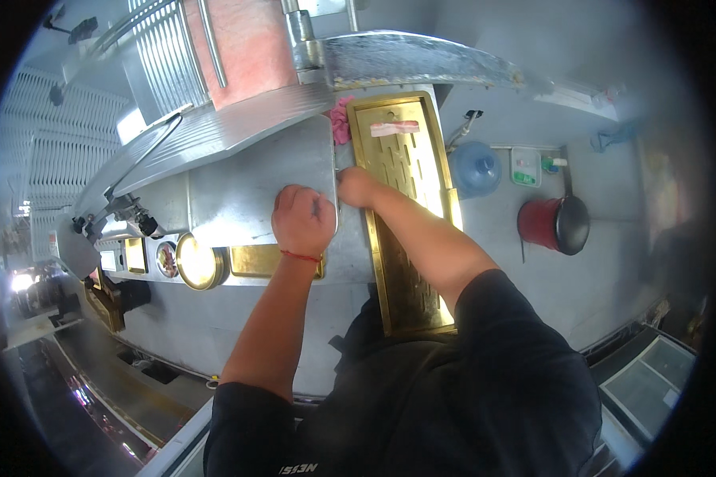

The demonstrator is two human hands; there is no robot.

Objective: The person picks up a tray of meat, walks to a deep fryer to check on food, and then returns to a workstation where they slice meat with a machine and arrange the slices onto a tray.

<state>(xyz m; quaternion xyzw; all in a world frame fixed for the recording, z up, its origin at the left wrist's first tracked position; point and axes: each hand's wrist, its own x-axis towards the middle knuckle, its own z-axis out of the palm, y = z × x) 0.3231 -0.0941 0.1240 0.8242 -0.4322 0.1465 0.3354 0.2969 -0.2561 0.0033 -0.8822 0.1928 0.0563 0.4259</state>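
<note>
My left hand, a red cord at its wrist, is curled over the smooth metal plate of a meat slicer, close to the plate's right edge. Its palm faces away, so I cannot tell what lies under the fingers. Just past that edge is my right hand, its fingertips hidden. The right forearm crosses a long gold-coloured tray with a slotted bottom. One strip of sliced meat lies at the tray's far end. Behind the slicer's guard stands a large pink block of meat.
A pink cloth is tucked beside the tray. On the left are stacked round gold trays, a rectangular gold tray and a plate of food. A blue water jug, a white basket and a red bin stand on the right.
</note>
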